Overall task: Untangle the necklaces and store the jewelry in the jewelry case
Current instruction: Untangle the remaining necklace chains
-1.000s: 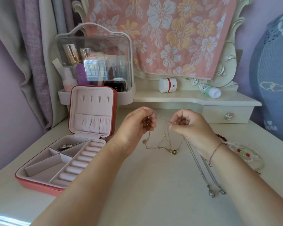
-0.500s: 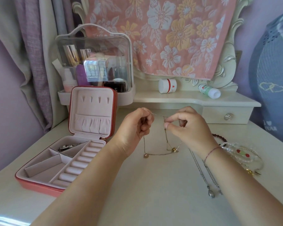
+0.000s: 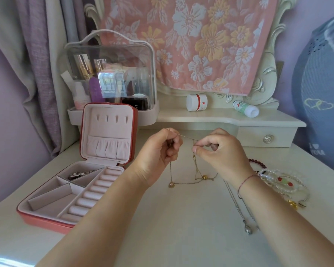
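A thin gold chain necklace [image 3: 189, 181] with small bead pendants hangs between my hands, its low loop touching the white table. My left hand [image 3: 158, 151] pinches one end of the chain, and my right hand [image 3: 218, 151] pinches it a short way to the right. A silver necklace [image 3: 245, 218] with a drop pendant lies under my right forearm. The pink jewelry case [image 3: 33, 216] stands open at the left, with some silver jewelry [image 3: 77, 175] in a back compartment.
A pile of clear and red bead bracelets [image 3: 281, 182] lies at the right beside my wrist. A clear cosmetics box [image 3: 108, 78] stands behind the case. A white jar [image 3: 197, 102] and a small bottle [image 3: 246, 108] sit on the raised shelf [image 3: 220, 120] above a drawer.
My hands have drawn the gold chain tauter between them and lifted it a little. The tangled loops have opened out, and the pendants now hang lower, near the table.
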{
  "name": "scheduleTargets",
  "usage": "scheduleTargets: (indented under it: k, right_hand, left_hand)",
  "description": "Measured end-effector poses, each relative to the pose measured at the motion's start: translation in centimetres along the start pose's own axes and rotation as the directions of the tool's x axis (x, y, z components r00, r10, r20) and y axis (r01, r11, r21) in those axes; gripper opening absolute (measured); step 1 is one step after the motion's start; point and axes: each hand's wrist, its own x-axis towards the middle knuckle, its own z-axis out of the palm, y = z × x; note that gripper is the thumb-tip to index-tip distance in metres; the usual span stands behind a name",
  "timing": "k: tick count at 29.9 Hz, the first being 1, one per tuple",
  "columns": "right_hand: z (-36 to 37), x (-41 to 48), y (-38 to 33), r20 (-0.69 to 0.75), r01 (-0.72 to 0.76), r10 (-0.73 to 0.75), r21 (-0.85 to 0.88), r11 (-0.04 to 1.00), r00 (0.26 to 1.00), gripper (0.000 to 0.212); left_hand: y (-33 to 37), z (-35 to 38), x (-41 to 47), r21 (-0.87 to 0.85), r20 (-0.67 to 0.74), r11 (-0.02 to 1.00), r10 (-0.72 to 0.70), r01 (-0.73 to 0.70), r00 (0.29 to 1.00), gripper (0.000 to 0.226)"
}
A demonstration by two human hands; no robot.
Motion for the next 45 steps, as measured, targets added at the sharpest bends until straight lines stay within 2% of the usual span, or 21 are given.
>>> scheduleTargets:
  k: [4,8,10,12,13,16,18,21,26,32,37,40,45]
  right_hand:
    - [-0.6,0.0,0.1,0.153,-0.113,0.082,0.203,0.973,0.985,0.007]
    - [-0.8,0.2,0.0,0.242,-0.232,0.142,0.400,0.887,0.960,0.014]
    - [-0.8,0.3,-0.1,0.282,-0.313,0.189,0.503,0.805,0.941,0.021]
    - [-0.9,0.4,-0.4,0.324,-0.404,0.251,0.613,0.678,0.912,0.025]
    - [-0.9,0.5,-0.4,0.338,-0.435,0.277,0.638,0.635,0.900,0.026]
    - [-1.1,0.8,-0.2,0.324,-0.473,0.345,0.626,0.620,0.881,0.026]
    - [-1.4,1.0,0.0,0.335,-0.494,0.370,0.679,0.544,0.867,0.024]
    - [-2.2,1.2,0.2,0.410,-0.522,0.337,0.757,0.393,0.848,0.018]
    - [-3.3,1.4,0.4,0.450,-0.492,0.202,0.817,0.300,0.870,0.008]
    - [-4.2,1.7,0.8,0.385,-0.396,0.094,0.880,0.262,0.918,0.033]
    - [-4.4,1.8,0.8,0.351,-0.351,0.054,0.889,0.295,0.935,0.049]
    - [-4.6,1.7,0.7,0.327,-0.319,0.035,0.886,0.337,0.944,0.052]
    - [-5.1,1.6,0.5,0.313,-0.293,0.024,0.856,0.425,0.949,0.054]
  left_hand:
    - [0.1,-0.2,0.1,-0.014,-0.099,1.000,-0.017,0.016,0.995,0.027]
    - [0.2,-0.5,0.2,0.003,-0.144,1.000,-0.008,0.009,0.990,0.025]
    - [0.0,-0.4,0.1,0.056,-0.161,0.998,0.002,0.007,0.987,0.022]
    - [0.0,-0.4,0.0,0.092,-0.171,0.996,0.012,0.004,0.985,0.018]
    - [0.0,-0.4,0.0,0.093,-0.176,0.996,0.018,-0.002,0.984,0.016]
    - [0.3,-0.6,0.1,0.058,-0.172,0.998,0.036,-0.026,0.985,0.017]
    - [0.4,-0.8,0.1,0.042,-0.165,0.998,0.049,-0.043,0.985,0.021]
    - [0.5,-1.1,0.2,0.065,-0.180,0.995,0.081,-0.071,0.980,0.026]
    - [0.5,-1.3,0.4,0.132,-0.284,0.988,0.112,-0.077,0.952,0.031]
    - [0.0,-1.9,0.9,0.161,-0.421,0.987,0.064,0.006,0.905,0.041]
    - [-0.1,-1.8,0.8,0.258,-0.512,0.963,0.069,0.077,0.856,0.051]
    - [-0.4,-2.2,0.8,0.468,-0.539,0.870,0.141,0.157,0.830,0.055]
    - [-1.3,-2.7,1.0,0.658,-0.489,0.700,0.115,0.279,0.865,0.056]
